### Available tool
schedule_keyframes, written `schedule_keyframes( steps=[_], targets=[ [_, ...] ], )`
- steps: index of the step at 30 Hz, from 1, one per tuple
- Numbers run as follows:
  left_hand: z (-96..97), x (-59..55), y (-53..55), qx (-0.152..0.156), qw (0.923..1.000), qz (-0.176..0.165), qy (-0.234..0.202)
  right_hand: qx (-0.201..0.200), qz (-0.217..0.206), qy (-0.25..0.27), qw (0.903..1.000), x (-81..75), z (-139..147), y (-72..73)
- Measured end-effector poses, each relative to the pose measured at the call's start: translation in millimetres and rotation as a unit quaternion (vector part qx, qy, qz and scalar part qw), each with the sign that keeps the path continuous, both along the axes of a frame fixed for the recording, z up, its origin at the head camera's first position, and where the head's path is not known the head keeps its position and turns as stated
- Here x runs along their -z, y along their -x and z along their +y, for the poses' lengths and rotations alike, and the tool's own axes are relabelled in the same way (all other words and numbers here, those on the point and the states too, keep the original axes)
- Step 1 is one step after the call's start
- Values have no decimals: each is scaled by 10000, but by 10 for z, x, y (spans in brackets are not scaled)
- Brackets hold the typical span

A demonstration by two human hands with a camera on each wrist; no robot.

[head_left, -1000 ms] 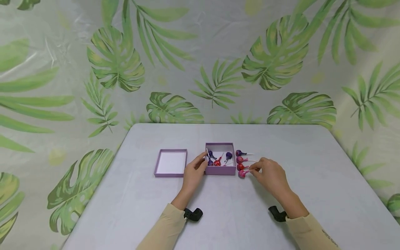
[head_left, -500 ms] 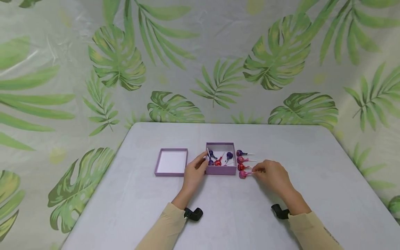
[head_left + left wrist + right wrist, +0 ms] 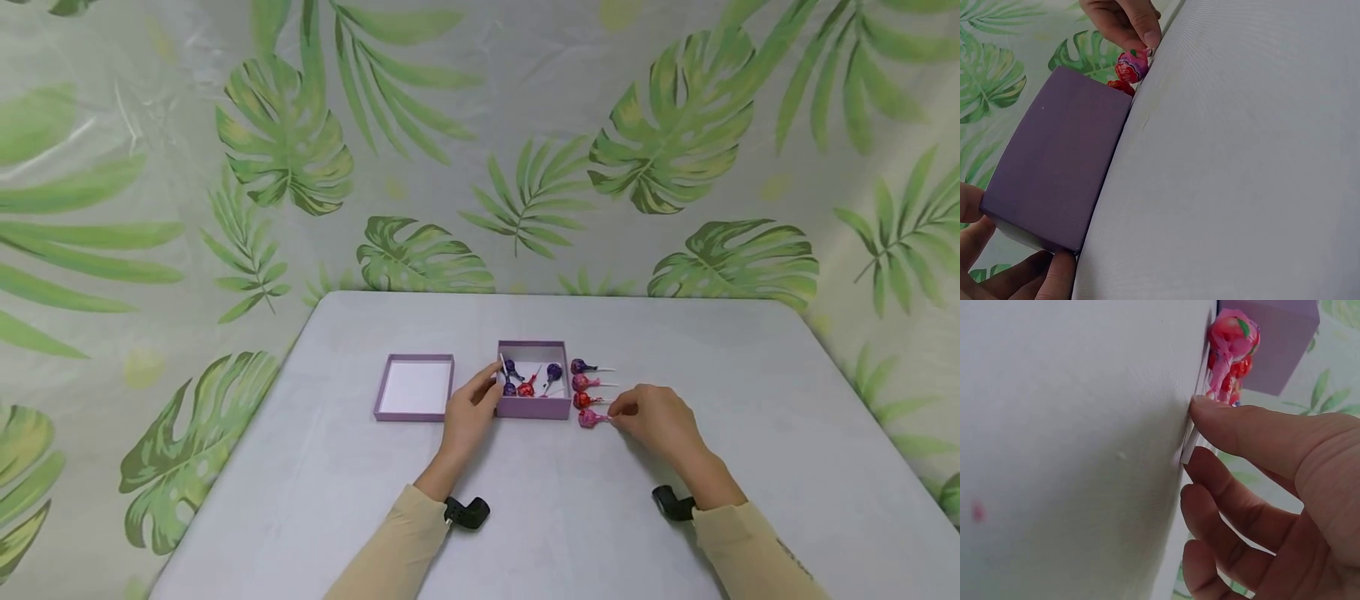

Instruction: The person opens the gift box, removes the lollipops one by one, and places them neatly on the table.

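My left hand (image 3: pixel 468 421) holds the left side of an open purple box (image 3: pixel 532 408), its fingers at the left corner in the left wrist view. Inside lie several lollipops, among them a red lollipop (image 3: pixel 528 389) and a purple lollipop (image 3: pixel 553 372). My right hand (image 3: pixel 660 421) pinches the white stick of the nearest pink lollipop (image 3: pixel 1235 334), which lies on the table right of the box. Behind it, in a column, lie a red lollipop (image 3: pixel 582 401), another pink lollipop (image 3: pixel 581 382) and a purple lollipop (image 3: pixel 579 366), sticks pointing right.
A shallow purple-rimmed lid (image 3: pixel 414 389), white inside, lies left of the box. Everything rests on a white-covered table (image 3: pixel 555 517). A leaf-patterned cloth (image 3: pixel 420 150) hangs behind the table. Each wrist wears a small black camera (image 3: pixel 468 512).
My right hand has slid right along the pink lollipop's stick, toward its end, and the stick now points right. My left hand keeps its hold on the box. The head view has shifted slightly.
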State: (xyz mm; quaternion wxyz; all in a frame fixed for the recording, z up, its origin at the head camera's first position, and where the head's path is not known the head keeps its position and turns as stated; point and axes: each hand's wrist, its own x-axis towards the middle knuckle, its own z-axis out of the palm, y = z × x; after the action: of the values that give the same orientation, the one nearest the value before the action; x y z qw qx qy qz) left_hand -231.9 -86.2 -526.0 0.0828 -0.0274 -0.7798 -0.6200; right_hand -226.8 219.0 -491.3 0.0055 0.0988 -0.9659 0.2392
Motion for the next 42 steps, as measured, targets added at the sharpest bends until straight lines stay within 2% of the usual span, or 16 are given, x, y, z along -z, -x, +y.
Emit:
schedule_keyframes(
  steps=[26, 36, 42],
  targets=[
    [1, 14, 7, 28, 10000, 7, -49, -176, -68, -185, 9997, -5, 1, 31],
    [2, -2, 4, 12, 10000, -16, -62, -87, -329, -285, 9990, -154, -26, 25],
    [6, -9, -3, 0, 9999, -71, -71, -84, -294, -272, 9992, -290, -14, -1]
  ],
)
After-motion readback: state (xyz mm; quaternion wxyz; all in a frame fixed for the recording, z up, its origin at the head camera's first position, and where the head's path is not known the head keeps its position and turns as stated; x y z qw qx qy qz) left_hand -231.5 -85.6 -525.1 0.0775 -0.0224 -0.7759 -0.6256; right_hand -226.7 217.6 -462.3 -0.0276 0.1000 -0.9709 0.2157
